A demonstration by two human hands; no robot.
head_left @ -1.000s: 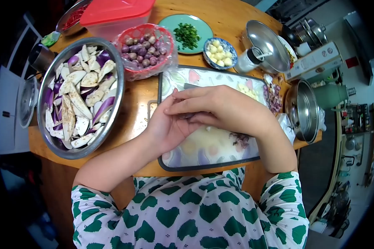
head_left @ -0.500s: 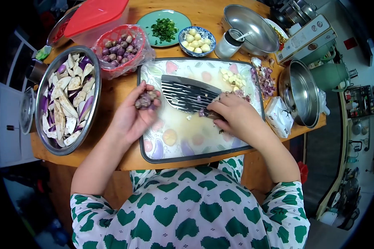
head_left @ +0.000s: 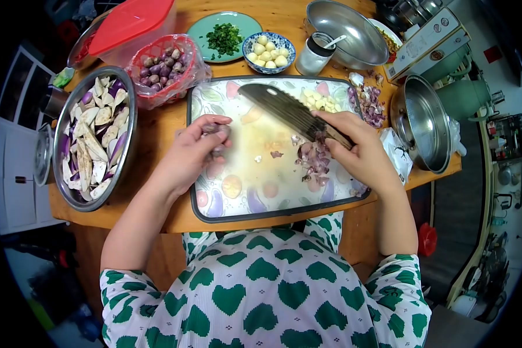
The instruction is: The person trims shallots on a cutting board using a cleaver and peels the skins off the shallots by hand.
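My left hand is closed around several small purple shallots above the left side of the patterned cutting board. In my right hand is the handle of a broad kitchen knife, its dark blade tilted and raised over the board, pointing up and left. Below the handle lies a loose pile of purple shallot skins, with a few scraps nearer the middle. Peeled garlic pieces sit at the board's upper right, partly behind the knife.
Left of the board stand a metal bowl of cut eggplant and a red basket of shallots. Behind are a plate of chopped greens, a bowl of garlic, a jar and a metal basin. A steel pot stands right.
My right hand has lifted the knife from the board and turned its blade. Shallot skins now lie below the handle. My left hand's fingers have closed over the shallots.
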